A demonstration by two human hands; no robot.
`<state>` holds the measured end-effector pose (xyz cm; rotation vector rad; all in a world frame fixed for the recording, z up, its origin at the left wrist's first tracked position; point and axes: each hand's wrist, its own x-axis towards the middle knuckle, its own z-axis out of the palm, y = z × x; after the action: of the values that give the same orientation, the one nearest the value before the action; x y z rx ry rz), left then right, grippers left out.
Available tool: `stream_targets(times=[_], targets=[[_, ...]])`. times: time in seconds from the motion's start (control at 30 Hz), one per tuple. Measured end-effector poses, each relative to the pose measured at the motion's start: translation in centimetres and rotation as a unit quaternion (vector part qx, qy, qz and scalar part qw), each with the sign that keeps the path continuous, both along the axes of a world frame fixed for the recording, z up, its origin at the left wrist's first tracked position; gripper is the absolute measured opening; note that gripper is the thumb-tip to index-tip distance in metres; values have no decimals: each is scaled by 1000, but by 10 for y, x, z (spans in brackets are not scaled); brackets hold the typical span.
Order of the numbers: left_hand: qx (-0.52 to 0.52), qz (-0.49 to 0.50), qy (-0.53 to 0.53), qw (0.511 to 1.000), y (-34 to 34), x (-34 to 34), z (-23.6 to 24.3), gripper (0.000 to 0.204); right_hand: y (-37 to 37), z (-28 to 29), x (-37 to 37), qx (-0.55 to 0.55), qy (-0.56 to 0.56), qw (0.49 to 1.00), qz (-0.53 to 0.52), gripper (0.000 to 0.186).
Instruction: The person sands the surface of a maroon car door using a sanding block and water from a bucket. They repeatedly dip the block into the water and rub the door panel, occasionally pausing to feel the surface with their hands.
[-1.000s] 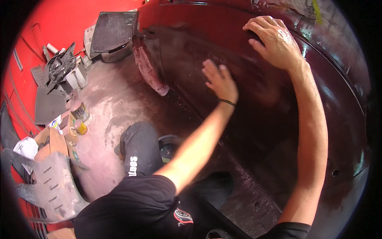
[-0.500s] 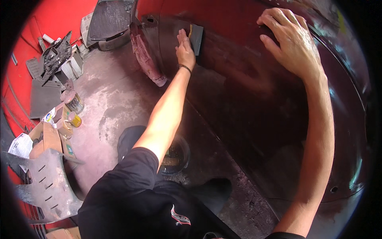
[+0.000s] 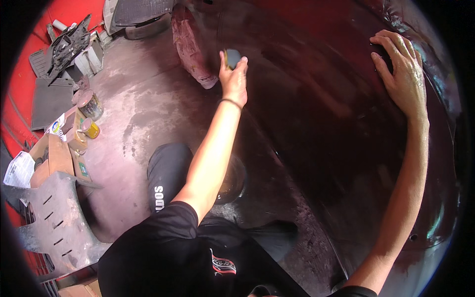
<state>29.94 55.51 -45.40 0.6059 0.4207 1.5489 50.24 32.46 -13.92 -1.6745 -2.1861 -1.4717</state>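
Observation:
A dark red car body panel [image 3: 316, 123], wet-looking and glossy in places, fills the right half of the view. Toward its far left part my left hand [image 3: 234, 85] grips a grey sanding block [image 3: 233, 58] with a yellowish edge. The block is tilted and partly hidden by the fingers; whether its face touches the panel I cannot tell. My right hand [image 3: 406, 74] looks wet and rests on the panel's upper right area, its fingers apart and slightly bent, with nothing visible in it.
A pinkish wrapped piece [image 3: 192, 54] hangs left of the block. A round bucket [image 3: 232, 180] stands by my legs. Along the left are a large can [image 3: 90, 105], a yellow can [image 3: 90, 128], a cardboard box [image 3: 62, 158], a slotted grey cover [image 3: 62, 225] and dark parts [image 3: 69, 47].
My left hand has drawn the block down and nearer along the panel, and the block has tipped. My right hand has slid to the right and slightly nearer. The view has shifted a little.

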Motion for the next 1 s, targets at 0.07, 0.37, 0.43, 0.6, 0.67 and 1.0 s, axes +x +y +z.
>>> stream_targets(times=[0.07,0.37,0.43,0.6,0.67,1.0], targets=[[53,155,245,956,0,31,25,71,-1,0,-2,-5,5,1000,-3,29],[398,153,502,753,-172,130,78,72,-8,1,-8,-13,3,1000,-13,31],[363,234,500,751,-126,125,71,69,-7,0,-6,-18,-3,1000,-7,31],[276,251,427,824,35,99,86,66,-5,1,-3,-1,-24,1000,-9,31],[215,232,441,840,36,97,95,66,-5,2,-3,-4,-27,1000,-4,31],[124,175,456,864,39,94,85,72,-3,1,-9,4,-28,998,-48,31]])
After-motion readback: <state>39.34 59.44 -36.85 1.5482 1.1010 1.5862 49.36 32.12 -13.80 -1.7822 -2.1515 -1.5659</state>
